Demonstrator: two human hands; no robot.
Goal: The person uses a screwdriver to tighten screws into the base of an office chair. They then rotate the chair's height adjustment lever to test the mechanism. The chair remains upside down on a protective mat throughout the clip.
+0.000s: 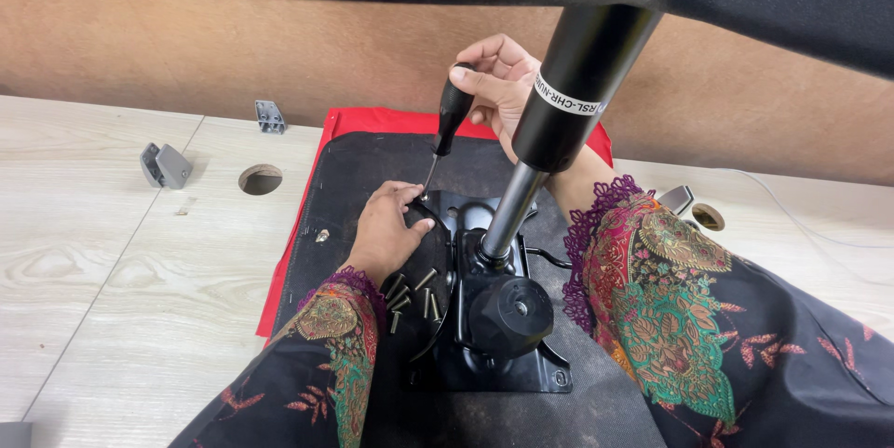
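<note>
While right hand (pixel 498 85) grips screwdriver (pixel 449 122), left hand (pixel 389 232) steadies black plate (pixel 521 355) — fingers closed, pressing down.

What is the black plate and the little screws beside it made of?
The black plate looks like painted metal: thin, stiff, with a dull sheen. The screws look like bare grey metal that glints. The screwdriver handle seems to be black plastic or rubber.

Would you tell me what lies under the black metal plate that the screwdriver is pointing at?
The black metal plate rests on an upturned black seat base, with red fabric showing at its edges. What lies directly beneath the plate is covered.
</note>
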